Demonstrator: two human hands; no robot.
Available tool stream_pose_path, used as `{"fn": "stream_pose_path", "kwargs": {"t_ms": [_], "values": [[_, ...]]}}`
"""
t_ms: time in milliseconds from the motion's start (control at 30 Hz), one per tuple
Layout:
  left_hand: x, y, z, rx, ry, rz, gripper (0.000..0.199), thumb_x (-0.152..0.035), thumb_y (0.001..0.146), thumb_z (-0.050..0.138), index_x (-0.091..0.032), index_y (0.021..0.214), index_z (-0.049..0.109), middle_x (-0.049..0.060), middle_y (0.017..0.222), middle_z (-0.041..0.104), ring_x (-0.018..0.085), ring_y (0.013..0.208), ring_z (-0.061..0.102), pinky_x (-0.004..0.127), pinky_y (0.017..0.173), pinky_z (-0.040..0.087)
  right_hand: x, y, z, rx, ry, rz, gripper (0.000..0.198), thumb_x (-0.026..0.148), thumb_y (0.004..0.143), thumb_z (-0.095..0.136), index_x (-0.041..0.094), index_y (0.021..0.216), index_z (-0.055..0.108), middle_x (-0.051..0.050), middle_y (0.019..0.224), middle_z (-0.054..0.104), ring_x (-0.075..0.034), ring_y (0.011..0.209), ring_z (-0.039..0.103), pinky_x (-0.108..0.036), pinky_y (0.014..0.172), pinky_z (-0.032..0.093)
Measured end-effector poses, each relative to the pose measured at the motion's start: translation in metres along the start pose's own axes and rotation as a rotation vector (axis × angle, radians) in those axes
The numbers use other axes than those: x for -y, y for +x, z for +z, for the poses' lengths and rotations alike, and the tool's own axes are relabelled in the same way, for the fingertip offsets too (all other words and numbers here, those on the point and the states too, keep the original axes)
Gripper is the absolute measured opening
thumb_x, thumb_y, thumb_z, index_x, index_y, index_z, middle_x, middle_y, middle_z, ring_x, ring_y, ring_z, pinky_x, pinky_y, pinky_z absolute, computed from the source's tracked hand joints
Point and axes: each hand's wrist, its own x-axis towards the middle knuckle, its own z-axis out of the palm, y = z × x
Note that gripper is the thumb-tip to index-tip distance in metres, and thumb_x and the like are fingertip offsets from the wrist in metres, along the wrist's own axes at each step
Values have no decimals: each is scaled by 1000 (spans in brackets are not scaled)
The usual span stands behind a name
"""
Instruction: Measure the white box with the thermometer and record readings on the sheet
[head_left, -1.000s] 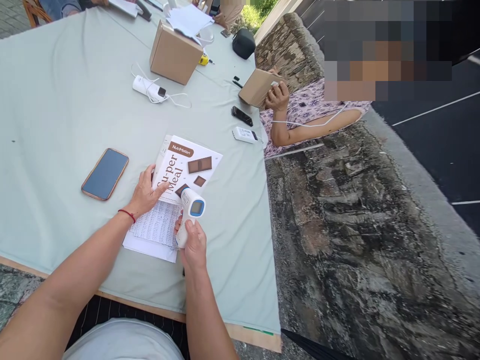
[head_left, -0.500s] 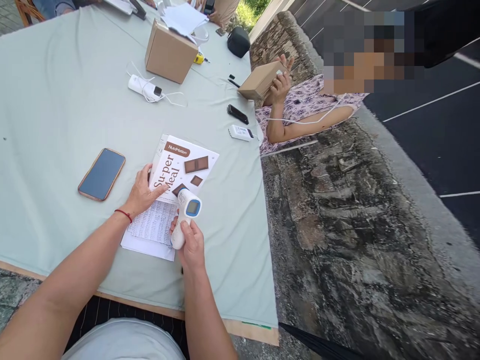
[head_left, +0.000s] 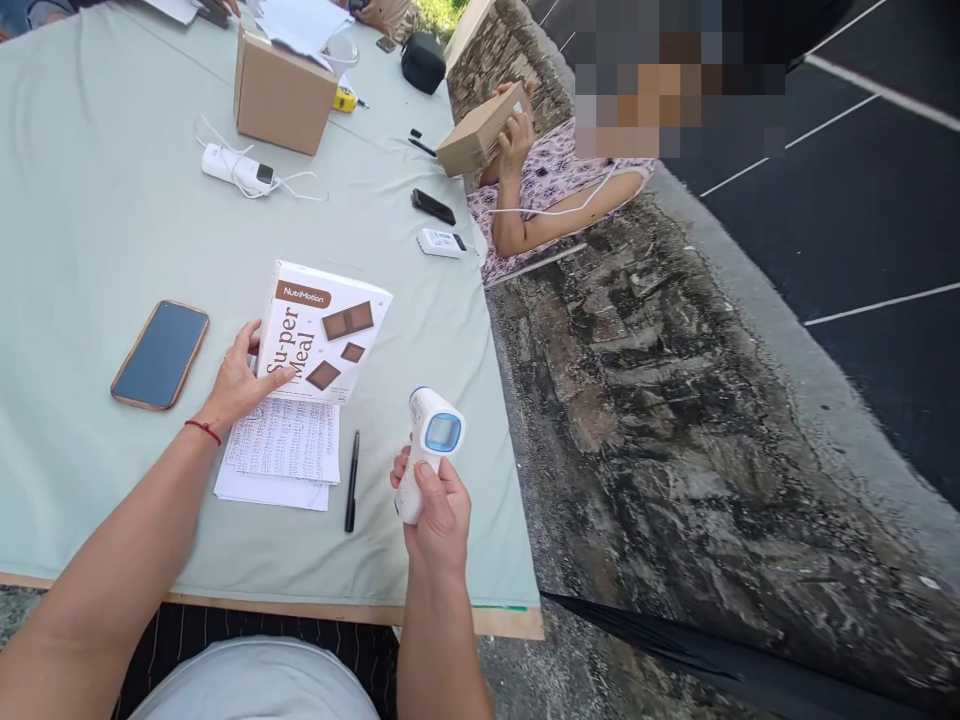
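Note:
My left hand [head_left: 244, 380] grips the lower left edge of a white box [head_left: 322, 335] printed "NutriMotion Su-per Meal", its thumb across the front. The box is tilted over printed sheets of paper [head_left: 281, 450] lying on the table. In my right hand [head_left: 439, 505] is a white infrared thermometer [head_left: 427, 430] with a blue-rimmed screen; my fingers wrap its handle and the screen faces me. A black pen [head_left: 352, 482] lies between the papers and my right hand. Left of the box rests a phone [head_left: 160, 355] in a brown-edged case.
Farther back on the cloth-covered table [head_left: 112, 200] stand a cardboard box [head_left: 285, 95], a white device with a cord [head_left: 238, 170], a black phone-like device [head_left: 433, 206] and a black case [head_left: 423, 62]. Across the right edge, another person holds a smaller carton [head_left: 480, 130].
The thermometer in my right hand has moved right, away from the white box, and the pen has come into view. The whole scene has shifted left as the camera turned.

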Motion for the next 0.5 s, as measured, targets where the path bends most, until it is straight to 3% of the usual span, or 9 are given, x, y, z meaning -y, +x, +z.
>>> {"fn": "stream_pose_path", "kwargs": {"t_ms": [167, 300, 500], "values": [[-6, -4, -1, 24, -87, -14, 94, -57, 74, 76, -23, 150, 31, 15, 132, 58, 31, 122, 57, 43, 88, 57, -19, 15, -17, -135, -132, -37, 38, 54, 70, 73, 18, 83, 64, 1, 72, 58, -15, 70, 52, -29, 67, 43], [-5, -3, -3, -30, -106, 88, 93, -58, 77, 73, -28, 151, 26, 14, 141, 49, 30, 128, 52, 38, 85, 57, -51, 34, -36, -314, -485, -87, 57, 55, 63, 75, 17, 105, 69, -7, 99, 67, -23, 89, 59, -38, 82, 47], [7, 3, -8, -111, 42, 117, 100, -56, 77, 76, -24, 153, 20, 16, 145, 43, 35, 133, 42, 49, 99, 49, -83, 48, -56, -390, -849, -260, 63, 63, 68, 65, 18, 111, 69, -11, 96, 67, -27, 90, 60, -42, 84, 46]]}}
